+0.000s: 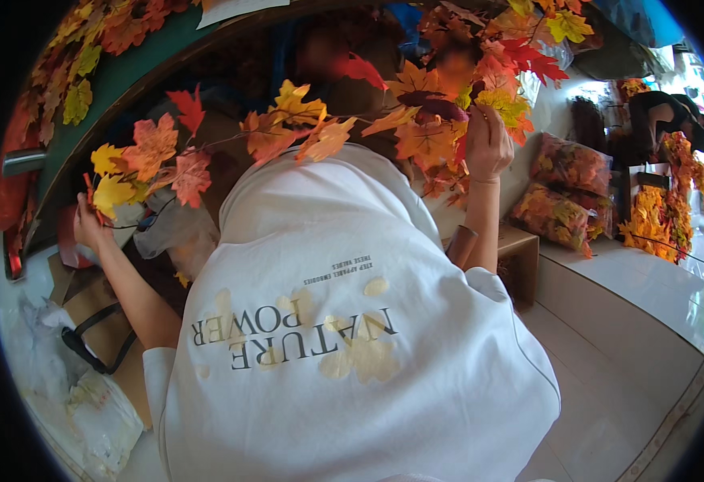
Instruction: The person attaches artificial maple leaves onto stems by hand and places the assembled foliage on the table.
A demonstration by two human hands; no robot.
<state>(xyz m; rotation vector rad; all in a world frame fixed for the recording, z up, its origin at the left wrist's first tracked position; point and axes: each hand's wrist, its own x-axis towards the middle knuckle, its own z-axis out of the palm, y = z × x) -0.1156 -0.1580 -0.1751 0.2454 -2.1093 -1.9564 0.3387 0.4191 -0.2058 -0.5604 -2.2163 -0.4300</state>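
Note:
A garland of artificial maple leaves (268,135) in orange, red and yellow stretches across in front of me between my two hands. At its left end, my left hand (91,227) is closed on the garland beside a yellow leaf. A thin red piece sticks up by those fingers; its kind is unclear. Raised higher on the right, my right hand (489,143) pinches the garland among a dense bunch of leaves (428,140). Leaves partly cover the fingertips of both hands.
A green tabletop (139,60) bears more leaves and a white paper. Bagged leaves (570,165) lie on a tiled ledge at right, near a cardboard box (517,261). Clear plastic bags (79,386) are at lower left. Another person (665,120) bends over leaf garlands at far right.

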